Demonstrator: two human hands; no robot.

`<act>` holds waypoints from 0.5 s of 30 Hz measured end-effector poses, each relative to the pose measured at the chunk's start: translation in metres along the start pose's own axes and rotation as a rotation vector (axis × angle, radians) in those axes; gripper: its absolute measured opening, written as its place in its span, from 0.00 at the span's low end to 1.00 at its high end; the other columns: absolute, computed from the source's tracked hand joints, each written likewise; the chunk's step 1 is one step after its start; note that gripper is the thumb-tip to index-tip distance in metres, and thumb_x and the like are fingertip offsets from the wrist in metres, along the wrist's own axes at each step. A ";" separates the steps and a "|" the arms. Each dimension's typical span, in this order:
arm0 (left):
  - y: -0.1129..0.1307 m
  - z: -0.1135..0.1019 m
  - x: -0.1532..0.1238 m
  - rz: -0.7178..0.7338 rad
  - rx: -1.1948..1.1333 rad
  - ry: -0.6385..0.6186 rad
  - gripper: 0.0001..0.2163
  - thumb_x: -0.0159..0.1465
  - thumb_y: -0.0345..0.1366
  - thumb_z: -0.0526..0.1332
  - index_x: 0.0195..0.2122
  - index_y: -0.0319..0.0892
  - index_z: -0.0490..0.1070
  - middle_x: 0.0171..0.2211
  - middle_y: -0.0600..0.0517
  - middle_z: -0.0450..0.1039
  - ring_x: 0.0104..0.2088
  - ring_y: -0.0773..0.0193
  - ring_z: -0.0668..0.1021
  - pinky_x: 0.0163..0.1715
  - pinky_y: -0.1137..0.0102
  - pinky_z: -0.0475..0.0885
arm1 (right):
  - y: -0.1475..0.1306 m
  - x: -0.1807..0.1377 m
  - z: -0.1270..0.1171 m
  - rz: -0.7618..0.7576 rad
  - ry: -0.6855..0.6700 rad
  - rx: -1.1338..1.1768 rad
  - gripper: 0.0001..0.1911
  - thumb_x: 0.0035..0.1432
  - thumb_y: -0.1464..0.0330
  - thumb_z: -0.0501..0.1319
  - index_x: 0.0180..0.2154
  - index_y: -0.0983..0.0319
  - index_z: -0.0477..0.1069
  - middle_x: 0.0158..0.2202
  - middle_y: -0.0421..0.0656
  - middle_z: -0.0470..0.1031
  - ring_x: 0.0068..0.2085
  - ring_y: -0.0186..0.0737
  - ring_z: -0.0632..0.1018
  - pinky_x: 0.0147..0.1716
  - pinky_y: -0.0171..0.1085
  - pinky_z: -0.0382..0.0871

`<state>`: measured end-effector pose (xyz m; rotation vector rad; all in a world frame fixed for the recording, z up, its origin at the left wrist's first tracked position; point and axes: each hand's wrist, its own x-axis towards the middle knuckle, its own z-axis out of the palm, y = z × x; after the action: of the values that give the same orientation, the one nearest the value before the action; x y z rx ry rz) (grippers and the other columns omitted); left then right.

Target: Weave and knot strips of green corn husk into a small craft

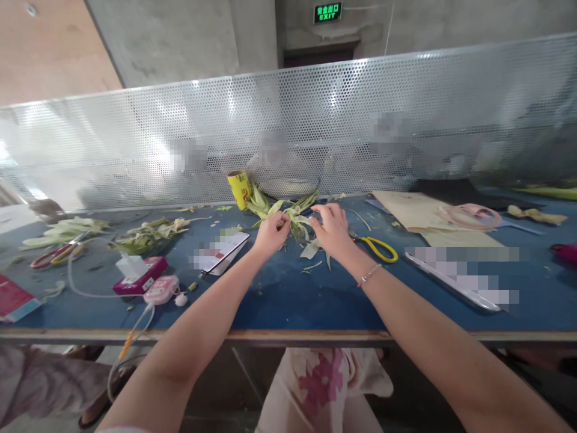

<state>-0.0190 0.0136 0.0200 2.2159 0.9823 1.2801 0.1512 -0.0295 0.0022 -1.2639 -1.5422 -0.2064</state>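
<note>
A bunch of pale green corn husk strips lies between my two hands over the blue table. My left hand is closed in a pinch on the left side of the bunch. On the other side, my right hand has its thumb and curled fingers at the husk strips; its exact grip is partly hidden. Below the hands, a loose piece of husk rests on the table. Scissors with yellow handles lie just right of my right wrist, their blades partly covered by it.
A perforated metal screen runs behind the blue table. A yellow can stands behind the husks. Phone, tissue pack and pink cabled device lie left, a tray-like object right. More husks lie left.
</note>
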 end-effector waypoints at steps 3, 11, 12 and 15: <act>-0.001 0.008 -0.005 0.016 0.113 0.073 0.01 0.57 0.32 0.56 0.29 0.43 0.65 0.21 0.56 0.65 0.23 0.68 0.68 0.30 0.72 0.63 | 0.000 0.001 -0.004 0.024 -0.037 0.088 0.10 0.60 0.62 0.51 0.34 0.61 0.67 0.38 0.49 0.68 0.43 0.47 0.69 0.45 0.46 0.62; 0.001 0.017 -0.008 0.091 0.062 0.091 0.02 0.60 0.30 0.54 0.30 0.42 0.62 0.26 0.54 0.67 0.27 0.69 0.70 0.32 0.72 0.66 | -0.014 -0.005 0.000 0.013 -0.232 0.186 0.10 0.59 0.62 0.53 0.28 0.60 0.64 0.26 0.41 0.69 0.30 0.38 0.69 0.32 0.37 0.61; 0.000 0.017 -0.007 0.106 0.051 0.088 0.02 0.59 0.29 0.54 0.30 0.42 0.62 0.27 0.53 0.67 0.29 0.68 0.71 0.32 0.72 0.67 | -0.014 -0.006 0.000 0.019 -0.245 0.186 0.11 0.60 0.62 0.53 0.28 0.60 0.64 0.25 0.41 0.69 0.29 0.38 0.70 0.31 0.37 0.61; 0.000 0.019 -0.007 0.147 0.009 0.071 0.03 0.58 0.28 0.55 0.29 0.42 0.63 0.28 0.52 0.68 0.32 0.68 0.72 0.34 0.71 0.69 | -0.014 -0.006 0.000 0.016 -0.264 0.188 0.12 0.61 0.62 0.51 0.28 0.60 0.65 0.25 0.41 0.70 0.28 0.37 0.70 0.30 0.37 0.60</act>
<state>-0.0051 0.0088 0.0065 2.2999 0.8653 1.4300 0.1398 -0.0392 0.0038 -1.1880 -1.7304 0.1195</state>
